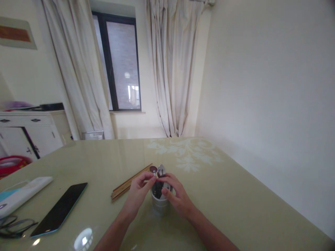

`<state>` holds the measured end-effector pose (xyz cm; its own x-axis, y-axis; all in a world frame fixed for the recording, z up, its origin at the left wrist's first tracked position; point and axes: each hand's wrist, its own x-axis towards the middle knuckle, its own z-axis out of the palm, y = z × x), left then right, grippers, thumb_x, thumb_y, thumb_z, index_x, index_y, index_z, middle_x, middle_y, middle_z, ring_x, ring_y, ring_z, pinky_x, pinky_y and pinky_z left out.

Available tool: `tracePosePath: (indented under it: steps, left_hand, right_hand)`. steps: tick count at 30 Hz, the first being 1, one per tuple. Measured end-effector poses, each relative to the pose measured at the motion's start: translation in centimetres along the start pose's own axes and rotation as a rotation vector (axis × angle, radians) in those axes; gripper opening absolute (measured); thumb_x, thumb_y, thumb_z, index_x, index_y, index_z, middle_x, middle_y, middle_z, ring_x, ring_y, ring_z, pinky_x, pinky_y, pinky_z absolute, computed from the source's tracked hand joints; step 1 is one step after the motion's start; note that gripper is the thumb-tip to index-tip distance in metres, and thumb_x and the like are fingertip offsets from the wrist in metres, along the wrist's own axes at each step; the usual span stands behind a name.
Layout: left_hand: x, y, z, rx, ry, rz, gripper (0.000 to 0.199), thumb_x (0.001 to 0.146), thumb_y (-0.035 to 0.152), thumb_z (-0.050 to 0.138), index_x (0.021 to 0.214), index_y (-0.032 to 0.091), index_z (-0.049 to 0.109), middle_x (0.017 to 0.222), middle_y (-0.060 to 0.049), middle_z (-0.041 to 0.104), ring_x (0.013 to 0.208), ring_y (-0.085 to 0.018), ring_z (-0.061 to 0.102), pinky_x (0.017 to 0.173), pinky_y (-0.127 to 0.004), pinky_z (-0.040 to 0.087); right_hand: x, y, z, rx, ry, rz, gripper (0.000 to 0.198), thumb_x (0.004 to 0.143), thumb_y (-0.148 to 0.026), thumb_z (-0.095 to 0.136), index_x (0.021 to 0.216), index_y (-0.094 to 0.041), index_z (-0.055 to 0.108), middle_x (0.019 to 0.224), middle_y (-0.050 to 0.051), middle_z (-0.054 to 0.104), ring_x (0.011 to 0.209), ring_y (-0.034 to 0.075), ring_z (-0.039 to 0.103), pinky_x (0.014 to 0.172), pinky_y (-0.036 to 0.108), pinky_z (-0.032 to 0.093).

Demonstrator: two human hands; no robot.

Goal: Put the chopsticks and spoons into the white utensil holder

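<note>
A pale cylindrical cup (160,206) stands upright on the table, with dark and silvery cutlery inside it. Two metal spoons show their bowls above my fingers: a dark-looking spoon (153,169) on the left and a shinier spoon (161,169) beside it. My left hand (138,191) is at the cup's left rim, thumb and forefinger pinched at the left spoon's neck. Over the right rim, my right hand (179,197) has its fingers stretched toward the spoons and its thumb apart from them. A bundle of wooden chopsticks (128,184) lies left of the cup, partly behind my left hand.
On the table's left side lie a black phone (61,207), a white flat device (28,193) and dark cables (15,225). The glossy table (222,205) runs along a white wall at right. A white cabinet (39,130) stands beyond the far left edge.
</note>
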<state>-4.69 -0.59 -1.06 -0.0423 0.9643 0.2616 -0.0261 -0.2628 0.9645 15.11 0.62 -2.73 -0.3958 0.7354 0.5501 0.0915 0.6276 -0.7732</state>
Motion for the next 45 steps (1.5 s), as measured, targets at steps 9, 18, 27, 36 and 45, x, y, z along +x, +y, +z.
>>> tracePosePath:
  steps: [9,18,27,36,45]
  left_hand:
    - [-0.1,-0.3,0.0,-0.066,0.060,0.015,0.039,0.080,0.057,0.085,0.089,0.020,0.076,0.087,-0.001,0.072,0.084,-0.017,0.066,0.079,-0.026,0.055]
    - [-0.3,0.3,0.6,-0.058,-0.037,0.013,0.039,0.083,0.057,0.082,0.090,0.019,0.077,0.095,-0.004,0.077,0.091,-0.021,0.071,0.087,-0.031,0.057]
    - [0.2,-0.4,0.1,-0.234,0.117,-0.018,0.040,0.076,0.057,0.088,0.088,0.021,0.076,0.096,-0.005,0.079,0.096,-0.023,0.071,0.091,-0.036,0.057]
    - [2.9,-0.8,-8.4,-0.382,0.483,0.013,0.036,0.083,0.055,0.079,0.101,0.024,0.072,0.073,0.006,0.058,0.053,-0.006,0.046,0.045,-0.016,0.035]
    - [4.0,-4.4,-11.0,1.028,0.366,-0.075,0.036,0.096,0.030,0.048,0.106,0.018,0.081,0.110,-0.013,0.074,0.096,-0.028,0.074,0.094,-0.038,0.055]
  right_hand:
    - [-0.1,-0.1,-0.5,-0.015,0.093,-0.022,0.053,0.101,-0.071,0.055,0.130,-0.032,0.076,0.129,0.010,0.074,0.128,0.031,0.061,0.116,0.052,0.044]
    - [0.0,-0.4,-0.4,0.022,0.067,-0.022,0.053,0.101,-0.072,0.055,0.131,-0.033,0.075,0.130,0.009,0.074,0.127,0.031,0.063,0.116,0.052,0.045]
    - [-0.2,-0.1,-0.1,-0.018,0.088,-0.044,0.049,0.102,-0.068,0.057,0.130,-0.033,0.075,0.128,0.009,0.075,0.125,0.031,0.063,0.113,0.050,0.045]
    - [-0.2,0.0,0.0,-0.052,0.092,-0.049,0.049,0.103,-0.069,0.055,0.128,-0.032,0.076,0.128,0.009,0.076,0.125,0.031,0.065,0.115,0.051,0.043]
    - [-0.4,0.1,0.0,-0.045,0.091,-0.023,0.048,0.103,-0.067,0.056,0.129,-0.032,0.075,0.130,0.009,0.075,0.128,0.030,0.063,0.116,0.051,0.043]
